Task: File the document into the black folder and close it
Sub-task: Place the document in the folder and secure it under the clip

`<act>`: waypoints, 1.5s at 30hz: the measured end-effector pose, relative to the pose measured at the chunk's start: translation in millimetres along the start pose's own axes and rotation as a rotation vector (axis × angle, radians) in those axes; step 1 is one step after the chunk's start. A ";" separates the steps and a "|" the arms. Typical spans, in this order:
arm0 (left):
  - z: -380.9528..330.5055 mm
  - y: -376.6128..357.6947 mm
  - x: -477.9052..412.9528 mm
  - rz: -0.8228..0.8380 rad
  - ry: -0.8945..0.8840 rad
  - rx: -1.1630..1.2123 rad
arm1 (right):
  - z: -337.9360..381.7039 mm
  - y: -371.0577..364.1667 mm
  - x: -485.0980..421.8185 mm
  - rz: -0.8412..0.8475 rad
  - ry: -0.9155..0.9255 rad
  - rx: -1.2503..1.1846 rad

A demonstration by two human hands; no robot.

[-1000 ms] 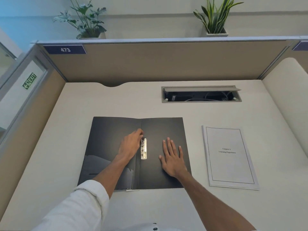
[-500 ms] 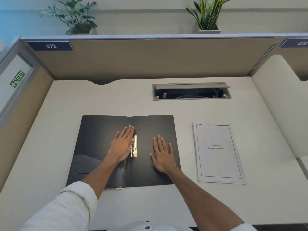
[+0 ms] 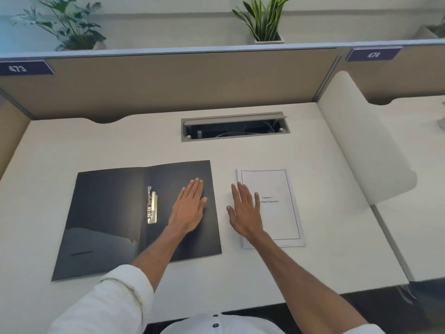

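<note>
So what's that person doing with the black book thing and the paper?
A person is putting a paper into a black folder. The folder lies open on the desk, with its metal clip in the middle. The left hand lies flat on the folder's right half. The right hand rests open on the left edge of the document, which lies on the desk just to the right of the folder. Nothing is filed yet, and neither hand has gripped anything.

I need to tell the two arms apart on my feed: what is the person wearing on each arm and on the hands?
The left arm has a white textured sleeve rolled up to about the elbow, leaving the forearm bare. The right arm shows no sleeve up to the frame edge. Both the left hand and the right hand are bare: no gloves, rings or watch visible.
</note>
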State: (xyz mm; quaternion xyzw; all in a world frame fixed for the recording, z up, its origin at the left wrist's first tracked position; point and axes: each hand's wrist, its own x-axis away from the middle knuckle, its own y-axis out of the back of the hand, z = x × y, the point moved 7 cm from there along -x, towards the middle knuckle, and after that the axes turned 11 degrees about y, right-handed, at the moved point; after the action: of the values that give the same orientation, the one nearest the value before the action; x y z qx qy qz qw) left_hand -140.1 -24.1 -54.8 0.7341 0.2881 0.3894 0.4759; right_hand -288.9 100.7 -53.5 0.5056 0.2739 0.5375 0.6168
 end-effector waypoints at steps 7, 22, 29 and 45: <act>-90.8 -32.5 6.8 0.025 -0.055 0.020 | -84.7 27.0 33.5 0.027 -0.082 0.035; -148.9 -56.7 9.0 0.079 0.129 0.071 | -182.4 53.8 71.8 -0.149 -0.475 -0.158; -155.1 -62.5 14.1 0.068 0.181 0.086 | -197.5 52.4 60.9 -0.218 -0.568 -0.478; -155.7 -59.5 13.7 0.073 0.171 0.048 | -197.7 55.5 64.2 -0.250 -0.590 -0.815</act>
State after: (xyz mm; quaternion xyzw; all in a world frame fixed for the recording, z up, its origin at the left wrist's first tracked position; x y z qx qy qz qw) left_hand -267.6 83.4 -67.7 0.7193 0.3099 0.4609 0.4174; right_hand -467.1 221.2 -56.3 0.3178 -0.0850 0.3576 0.8740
